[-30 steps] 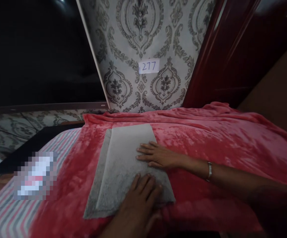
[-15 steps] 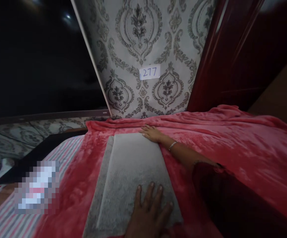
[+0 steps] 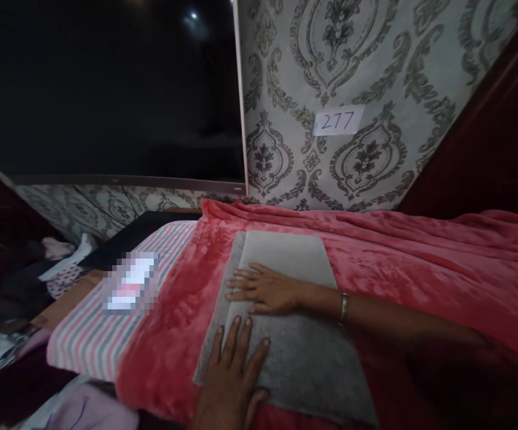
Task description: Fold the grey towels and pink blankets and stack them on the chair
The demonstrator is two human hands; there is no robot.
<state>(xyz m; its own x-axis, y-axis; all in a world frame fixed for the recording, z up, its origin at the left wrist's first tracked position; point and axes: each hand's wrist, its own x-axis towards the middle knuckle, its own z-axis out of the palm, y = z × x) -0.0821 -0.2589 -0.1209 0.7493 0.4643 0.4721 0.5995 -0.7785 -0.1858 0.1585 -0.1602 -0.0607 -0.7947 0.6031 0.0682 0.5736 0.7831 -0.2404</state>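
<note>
Currently a pink blanket covers the bed, with a folded grey towel flat on top. Right hand and left hand press on it, palms flat, fingers spread, grasping nothing. Risk: uneven pressure may shift the fold on slippery plush.

A folded grey towel lies on a pink plush blanket, toward the blanket's left edge and reaching its near edge. The right hand lies flat across the towel's middle; the left hand lies flat on its near left corner. Left of the blanket lies a striped sheet. Behind the blanket's far edge stands a patterned wall bearing a paper label "277".
</note>
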